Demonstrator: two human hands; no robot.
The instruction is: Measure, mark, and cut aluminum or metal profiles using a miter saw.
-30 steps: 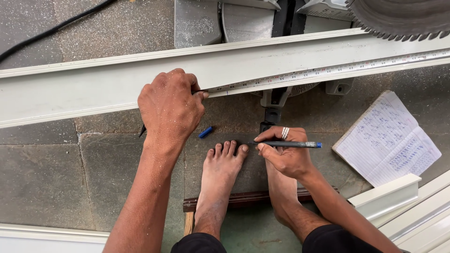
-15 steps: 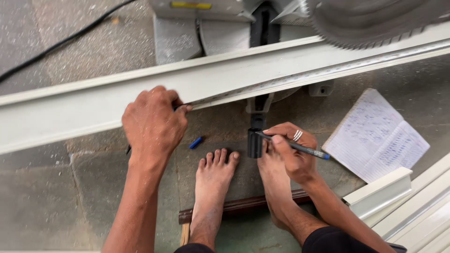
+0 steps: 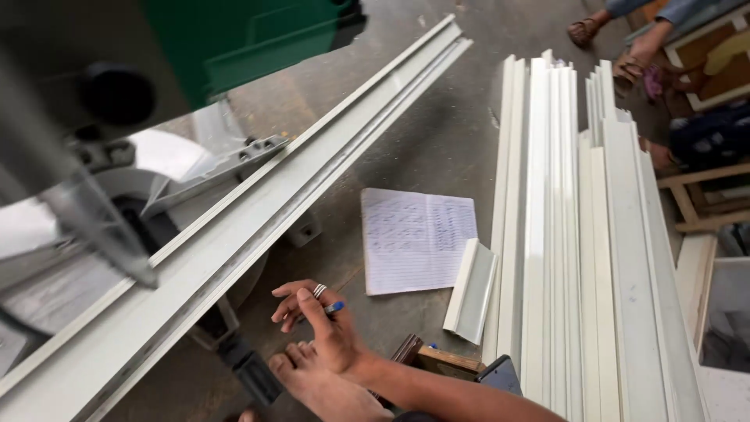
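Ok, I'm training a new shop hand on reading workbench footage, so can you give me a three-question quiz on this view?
1. True or false: the right hand holds a blue-tipped pen.
2. Which lies between the long white profile on the saw and the stack of white profiles? A) a bucket B) an open notebook C) a hammer
3. Fill in: a short white offcut lies on the floor beside the ____.

Key: 1 true; 2 B; 3 notebook. The left hand is out of view.
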